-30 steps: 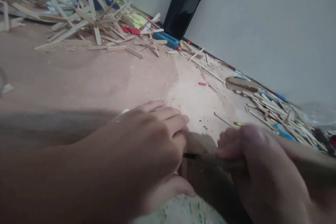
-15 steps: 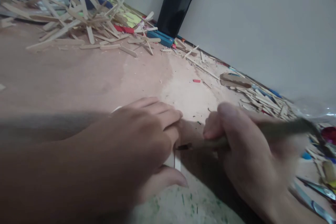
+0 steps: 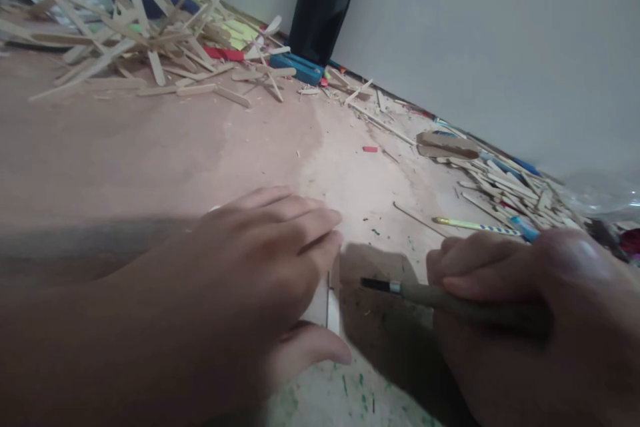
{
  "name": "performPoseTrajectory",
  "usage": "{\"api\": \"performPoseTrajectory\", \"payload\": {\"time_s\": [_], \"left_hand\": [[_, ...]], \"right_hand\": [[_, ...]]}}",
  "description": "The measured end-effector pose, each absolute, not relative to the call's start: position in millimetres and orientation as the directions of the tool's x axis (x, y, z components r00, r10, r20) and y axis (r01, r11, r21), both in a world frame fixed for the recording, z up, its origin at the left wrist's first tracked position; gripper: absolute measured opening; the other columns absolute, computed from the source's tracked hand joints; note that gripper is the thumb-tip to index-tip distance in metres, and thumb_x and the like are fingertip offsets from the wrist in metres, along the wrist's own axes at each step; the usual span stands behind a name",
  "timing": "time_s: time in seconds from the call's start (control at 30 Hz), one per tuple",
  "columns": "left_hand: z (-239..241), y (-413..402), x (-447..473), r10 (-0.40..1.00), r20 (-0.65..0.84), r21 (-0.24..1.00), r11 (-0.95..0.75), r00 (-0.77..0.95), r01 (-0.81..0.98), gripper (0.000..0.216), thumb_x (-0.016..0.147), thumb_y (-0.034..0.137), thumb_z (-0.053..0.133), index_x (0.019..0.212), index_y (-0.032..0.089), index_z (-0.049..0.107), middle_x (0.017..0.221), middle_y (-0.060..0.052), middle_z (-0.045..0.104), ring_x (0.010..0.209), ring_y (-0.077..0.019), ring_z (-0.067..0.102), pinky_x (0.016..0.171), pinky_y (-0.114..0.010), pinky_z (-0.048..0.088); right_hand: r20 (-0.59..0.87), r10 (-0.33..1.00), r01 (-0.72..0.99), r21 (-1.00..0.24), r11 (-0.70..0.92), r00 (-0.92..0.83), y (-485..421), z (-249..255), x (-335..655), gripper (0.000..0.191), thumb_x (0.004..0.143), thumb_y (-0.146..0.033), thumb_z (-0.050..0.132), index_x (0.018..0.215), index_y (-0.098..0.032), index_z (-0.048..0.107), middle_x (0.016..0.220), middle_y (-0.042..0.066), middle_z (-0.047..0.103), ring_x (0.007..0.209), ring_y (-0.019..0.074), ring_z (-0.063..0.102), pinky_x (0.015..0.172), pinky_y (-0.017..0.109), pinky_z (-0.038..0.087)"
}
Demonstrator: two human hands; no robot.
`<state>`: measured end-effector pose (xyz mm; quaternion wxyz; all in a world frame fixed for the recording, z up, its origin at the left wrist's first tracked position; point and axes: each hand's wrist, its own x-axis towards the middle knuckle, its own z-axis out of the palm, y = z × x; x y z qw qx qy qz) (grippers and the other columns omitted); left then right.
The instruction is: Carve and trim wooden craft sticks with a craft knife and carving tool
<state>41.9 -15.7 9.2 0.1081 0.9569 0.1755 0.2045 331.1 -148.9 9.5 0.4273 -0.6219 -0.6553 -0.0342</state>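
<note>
My left hand [image 3: 280,253] lies palm-down on the table, its fingers together and thumb apart, pressing down a pale flat wooden strip [image 3: 333,310]. Most of that strip is hidden beneath the hand; only its right edge, with a thin dark line along it, shows. In my right hand [image 3: 525,293], closed around the wooden handle, is a small chisel [image 3: 383,285] with a dark narrow tip and a shiny metal collar. Its tip points left and stands a short way to the right of the strip, over the hand's shadow.
Loose craft sticks [image 3: 150,47] are heaped at the back left. A tall black object [image 3: 325,7] stands in a blue base [image 3: 297,69] against the wall. More sticks [image 3: 510,187] and a striped pencil [image 3: 475,225] lie to the right. A red scrap [image 3: 370,149] sits mid-table.
My right hand has drawn back to the right, taking the chisel tip away from the strip's edge and uncovering the striped pencil. My left hand keeps its place; the view has shifted slightly.
</note>
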Motion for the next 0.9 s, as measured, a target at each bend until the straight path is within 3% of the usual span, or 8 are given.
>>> {"api": "performPoseTrajectory", "payload": {"time_s": [0.13,0.33,0.4,0.53,0.6,0.67,0.77,0.9], "left_hand": [[5,-17,41,0.361,0.346,0.267,-0.923,0.866,0.278,0.063,0.125,0.064,0.083,0.163,0.013,0.081,0.164,-0.023,0.089,0.154,-0.0455,0.085,0.143,-0.066,0.066],[10,-18,46,0.394,0.4,0.326,-0.905,0.827,0.273,0.034,0.124,0.032,0.064,0.147,0.016,0.084,0.151,-0.019,0.092,0.139,-0.0414,0.089,0.128,-0.068,0.072],[12,-19,45,0.4,0.408,0.317,-0.905,0.82,0.284,0.04,0.116,0.022,0.061,0.15,0.018,0.081,0.152,-0.015,0.093,0.137,-0.0378,0.09,0.124,-0.061,0.074],[16,-23,38,0.461,0.392,0.324,-0.879,0.796,0.349,0.054,0.114,0.014,0.057,0.163,0.029,0.074,0.169,-0.007,0.087,0.155,-0.0313,0.084,0.14,-0.053,0.064],[19,-25,36,0.462,0.386,0.328,-0.878,0.798,0.35,0.034,0.117,0.022,0.061,0.144,0.03,0.08,0.155,-0.007,0.091,0.143,-0.0332,0.086,0.127,-0.054,0.07],[23,-26,38,0.452,0.327,0.327,-0.878,0.83,0.349,0.017,0.116,0.027,0.064,0.116,0.029,0.081,0.124,-0.006,0.092,0.115,-0.0321,0.086,0.104,-0.053,0.072],[26,-24,42,0.422,0.269,0.312,-0.889,0.866,0.336,0.027,0.116,0.021,0.058,0.099,0.028,0.078,0.096,-0.002,0.083,0.088,-0.0268,0.079,0.082,-0.047,0.063],[26,-16,41,0.326,0.325,0.189,-0.942,0.888,0.277,0.045,0.124,0.014,0.047,0.093,0.026,0.077,0.095,-0.004,0.084,0.08,-0.0244,0.076,0.075,-0.045,0.056]], "right_hand": [[0.657,0.746,0.759,-0.54,0.364,0.109,-133,7,319,0.028,0.104,-0.01,0.089,0.096,-0.036,0.096,0.079,-0.004,0.085,0.061,0.02,0.08,0.057,0.034,0.07],[0.615,0.702,0.559,-0.744,0.366,0.359,-116,3,275,0.046,0.123,-0.022,0.077,0.078,-0.031,0.084,0.065,-0.006,0.075,0.046,0.0145,0.068,0.042,0.027,0.051],[0.588,0.706,0.499,-0.782,0.373,0.394,-111,3,271,0.05,0.123,-0.023,0.074,0.075,-0.032,0.084,0.06,-0.006,0.07,0.042,0.0152,0.063,0.04,0.028,0.047],[0.598,0.639,0.452,-0.796,0.403,0.484,-99,2,276,0.049,0.115,-0.024,0.079,0.068,-0.031,0.082,0.059,-0.004,0.07,0.046,0.0161,0.064,0.044,0.029,0.051],[0.583,0.626,0.433,-0.81,0.396,0.517,-94,3,279,0.046,0.113,-0.024,0.082,0.067,-0.031,0.081,0.057,-0.005,0.069,0.045,0.0154,0.062,0.045,0.027,0.051],[0.56,0.631,0.409,-0.827,0.386,0.537,-91,6,279,0.047,0.111,-0.027,0.084,0.064,-0.031,0.079,0.053,-0.005,0.064,0.041,0.0139,0.059,0.04,0.024,0.047],[0.531,0.64,0.378,-0.847,0.374,0.556,-89,13,278,0.05,0.108,-0.032,0.084,0.059,-0.029,0.076,0.05,-0.005,0.063,0.038,0.0122,0.059,0.036,0.019,0.044],[0.522,0.621,0.36,-0.853,0.378,0.585,-90,17,276,0.048,0.105,-0.033,0.085,0.058,-0.027,0.077,0.052,-0.004,0.068,0.036,0.0114,0.061,0.036,0.017,0.044]]}}
